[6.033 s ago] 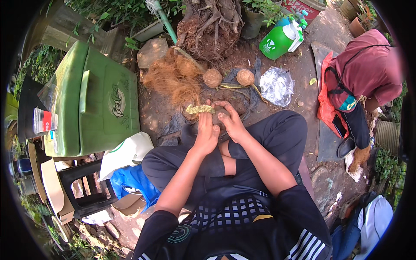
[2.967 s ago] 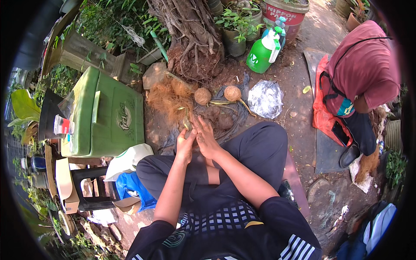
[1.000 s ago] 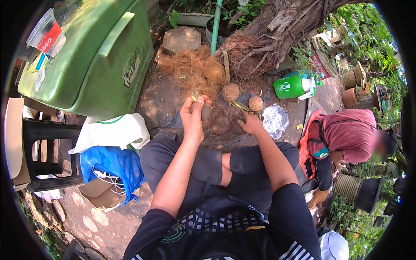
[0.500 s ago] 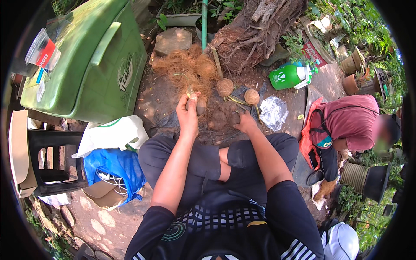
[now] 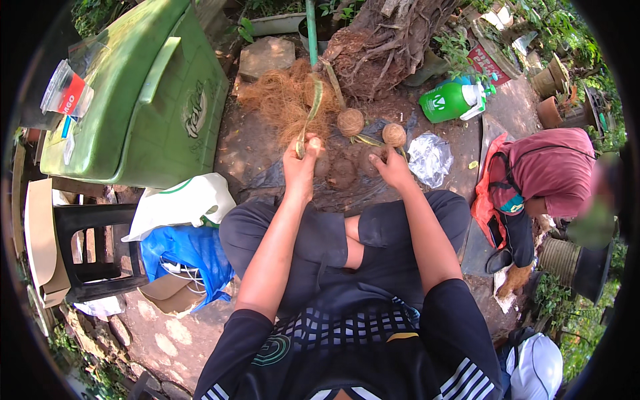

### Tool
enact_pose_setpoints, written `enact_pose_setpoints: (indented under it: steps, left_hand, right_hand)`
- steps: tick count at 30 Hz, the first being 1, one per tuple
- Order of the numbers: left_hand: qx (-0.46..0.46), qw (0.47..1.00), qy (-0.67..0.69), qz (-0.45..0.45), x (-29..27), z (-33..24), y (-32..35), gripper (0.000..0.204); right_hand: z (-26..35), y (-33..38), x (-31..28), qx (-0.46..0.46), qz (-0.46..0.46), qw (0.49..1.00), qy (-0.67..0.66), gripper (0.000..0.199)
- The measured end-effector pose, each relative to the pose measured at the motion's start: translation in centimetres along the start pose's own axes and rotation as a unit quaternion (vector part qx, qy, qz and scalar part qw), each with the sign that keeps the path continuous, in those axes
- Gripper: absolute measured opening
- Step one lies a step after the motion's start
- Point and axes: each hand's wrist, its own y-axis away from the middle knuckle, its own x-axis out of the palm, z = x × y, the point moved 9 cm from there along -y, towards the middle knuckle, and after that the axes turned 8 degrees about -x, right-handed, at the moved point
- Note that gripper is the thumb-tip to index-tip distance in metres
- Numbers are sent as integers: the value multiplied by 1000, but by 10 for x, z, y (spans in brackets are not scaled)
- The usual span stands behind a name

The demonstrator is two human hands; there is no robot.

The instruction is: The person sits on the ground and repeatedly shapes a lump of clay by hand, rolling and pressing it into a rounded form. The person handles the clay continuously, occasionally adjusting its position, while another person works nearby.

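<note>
From the head view, your left hand (image 5: 301,160) has lifted, clenched on a green leaf strip (image 5: 311,110) rising beyond it. Your right hand (image 5: 390,167) has dropped away, fingers loosely curled, touching the ground sheet (image 5: 280,175) just below a fibre ball (image 5: 394,135).

From my feed, a clear plastic packet (image 5: 65,95) with a red label lies on the top left corner of the green bin (image 5: 143,100), whose sloping lid bears a pale printed logo (image 5: 195,119) near its right edge. A green spray bottle (image 5: 455,101) with a white label and white trigger lies on the ground at upper right, a red sign (image 5: 491,65) with white print just behind it. A white plastic bag (image 5: 181,205) and a blue one (image 5: 187,251) sit below the bin's lower edge.
</note>
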Motion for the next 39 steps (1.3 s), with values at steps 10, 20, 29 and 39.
enact_pose_setpoints:
  steps: [10,20,29,39]
  left_hand:
    - [-92,994,-38,37,17,22,2,45]
    - [-93,978,-119,144,44,25,16,46]
    - [-105,963,-192,155,48,27,22,40]
    - [-8,971,-227,79,36,18,14,24]
  right_hand:
    - [82,23,-10,-12,37,925,-379,50]
    - [106,13,-7,-120,18,927,-355,32]
    - [121,12,-30,-158,-83,975,-129,47]
    - [131,2,-25,-128,-101,986,-20,45]
